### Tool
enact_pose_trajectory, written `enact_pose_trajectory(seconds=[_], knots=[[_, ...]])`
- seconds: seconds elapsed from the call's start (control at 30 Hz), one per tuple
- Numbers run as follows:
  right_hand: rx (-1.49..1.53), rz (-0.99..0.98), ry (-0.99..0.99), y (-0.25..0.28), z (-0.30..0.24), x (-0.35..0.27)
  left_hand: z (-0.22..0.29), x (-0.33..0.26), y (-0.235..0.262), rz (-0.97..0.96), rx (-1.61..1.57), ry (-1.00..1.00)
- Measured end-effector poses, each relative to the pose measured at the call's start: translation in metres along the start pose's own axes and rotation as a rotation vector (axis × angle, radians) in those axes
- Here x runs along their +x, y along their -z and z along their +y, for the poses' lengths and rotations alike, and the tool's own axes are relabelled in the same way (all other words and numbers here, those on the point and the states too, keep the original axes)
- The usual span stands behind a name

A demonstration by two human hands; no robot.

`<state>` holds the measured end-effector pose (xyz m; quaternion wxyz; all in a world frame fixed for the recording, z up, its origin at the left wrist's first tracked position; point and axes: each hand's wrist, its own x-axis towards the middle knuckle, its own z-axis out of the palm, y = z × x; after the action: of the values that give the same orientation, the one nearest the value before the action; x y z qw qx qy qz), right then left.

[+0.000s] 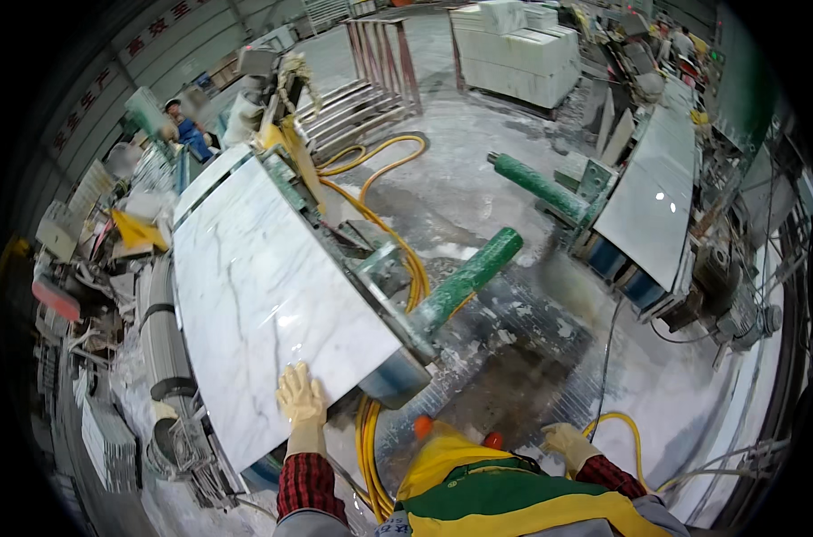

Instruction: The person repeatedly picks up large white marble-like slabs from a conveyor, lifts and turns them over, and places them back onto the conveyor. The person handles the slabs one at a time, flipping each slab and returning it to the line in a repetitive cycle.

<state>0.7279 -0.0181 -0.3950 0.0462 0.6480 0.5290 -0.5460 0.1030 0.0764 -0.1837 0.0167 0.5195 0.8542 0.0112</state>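
A white marble slab (250,259) with grey veins lies flat on a machine bed at the left, its polished top reflecting the lights. My left hand (301,398), in a cream rubber glove, rests on the slab's near edge with the fingers spread. My right hand (566,443), gloved the same way, hangs low beside my yellow and green apron (505,483). Its fingers look loosely bent and apart, with nothing seen in them. A green roller (469,277) sticks out from the bed to the right of the slab.
Yellow hoses (371,447) run over the wet floor beside the bed. Another machine bed (648,197) with a pale slab and a green roller (541,186) stands at the right. Stacked blocks (518,58) and a metal rack (362,98) are farther off. Another person (190,132) is at the far left.
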Motion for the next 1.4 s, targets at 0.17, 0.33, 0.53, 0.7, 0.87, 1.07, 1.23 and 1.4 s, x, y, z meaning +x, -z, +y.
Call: enact_pose_trajectory(seconds=[0.17, 0.33, 0.53, 0.7, 0.87, 1.07, 1.23, 1.4], knots=[[0.172, -0.004, 0.008, 0.007, -0.068, 0.007, -0.011, -0.003, -0.005, 0.005, -0.018, -0.022], [0.148, -0.029, -0.02, -0.014, -0.165, -0.009, -0.048, 0.002, -0.005, 0.089, -0.105, -0.292], [0.219, -0.044, 0.194, -0.094, -0.236, 0.0, -0.139, 0.026, 0.001, 0.177, -0.103, -0.433], [0.119, -0.068, 0.322, -0.126, -0.339, -0.032, -0.196, 0.063, 0.014, 0.054, -0.085, -0.339], [0.147, -0.005, 0.371, -0.128, -0.408, -0.066, -0.216, 0.092, 0.021, 0.082, -0.084, -0.222], [0.185, 0.069, 0.426, -0.111, -0.421, -0.067, -0.216, 0.117, 0.011, 0.216, -0.094, -0.124], [0.437, 0.058, 0.382, -0.108, -0.43, -0.057, -0.212, 0.114, 0.011, 0.297, -0.134, -0.13], [0.32, 0.005, 0.474, -0.098, -0.482, -0.102, -0.219, 0.11, 0.011, 0.298, -0.061, -0.129]])
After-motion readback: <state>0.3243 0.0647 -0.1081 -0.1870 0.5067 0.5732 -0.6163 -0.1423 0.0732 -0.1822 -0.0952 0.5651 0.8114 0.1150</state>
